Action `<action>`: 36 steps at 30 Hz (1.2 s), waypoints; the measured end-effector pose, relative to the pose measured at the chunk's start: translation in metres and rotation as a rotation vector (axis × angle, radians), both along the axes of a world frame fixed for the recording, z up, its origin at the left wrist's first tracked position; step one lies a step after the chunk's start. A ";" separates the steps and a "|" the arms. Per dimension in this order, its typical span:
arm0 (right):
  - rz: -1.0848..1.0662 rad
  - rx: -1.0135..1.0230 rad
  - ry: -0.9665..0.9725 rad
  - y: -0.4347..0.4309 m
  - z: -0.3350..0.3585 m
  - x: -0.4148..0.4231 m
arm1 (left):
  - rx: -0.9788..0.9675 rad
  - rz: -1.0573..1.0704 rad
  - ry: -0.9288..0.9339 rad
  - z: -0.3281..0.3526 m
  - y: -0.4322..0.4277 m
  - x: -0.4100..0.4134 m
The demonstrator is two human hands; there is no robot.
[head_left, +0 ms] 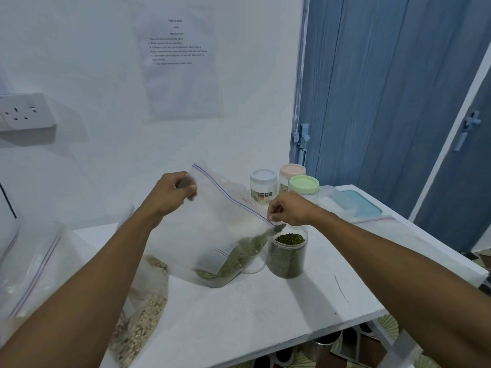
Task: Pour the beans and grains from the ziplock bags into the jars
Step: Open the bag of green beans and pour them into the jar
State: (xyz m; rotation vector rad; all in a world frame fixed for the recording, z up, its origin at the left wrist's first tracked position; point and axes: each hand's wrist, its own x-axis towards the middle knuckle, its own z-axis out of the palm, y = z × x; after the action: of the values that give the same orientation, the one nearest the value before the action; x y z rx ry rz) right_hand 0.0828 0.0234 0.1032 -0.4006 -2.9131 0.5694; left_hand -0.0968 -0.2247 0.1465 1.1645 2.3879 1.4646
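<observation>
- Head view: the ziplock bag (220,221) is held tilted above the table (239,317), its low corner over the open jar (288,261).
- The bag's raised top corner is pinched by the left hand (174,191), and the zip edge at the low corner by the right hand (289,211); the hands are held well apart.
- The green beans (289,238) are heaped almost to the jar's rim, so overflow is to be expected if the beans left in the bag are tipped in fast.
- Beans may be scattered if the spout corner is drawn off the mouth.
- The jar may be nudged by the bag's sagging belly, just beside it.
</observation>
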 end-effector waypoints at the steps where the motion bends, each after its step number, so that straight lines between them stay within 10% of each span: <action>1: 0.003 -0.003 0.004 0.000 0.002 -0.001 | 0.008 0.011 -0.006 0.000 -0.001 -0.002; 36: 0.064 -0.029 0.035 -0.035 0.038 -0.035 | 0.073 0.183 -0.183 -0.028 -0.049 -0.035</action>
State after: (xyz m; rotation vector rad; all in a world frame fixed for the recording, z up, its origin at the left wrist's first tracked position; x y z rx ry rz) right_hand 0.0482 -0.0115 0.1413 -0.2988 -2.8960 0.6226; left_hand -0.1317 -0.2736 0.1181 0.8017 2.3848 1.6469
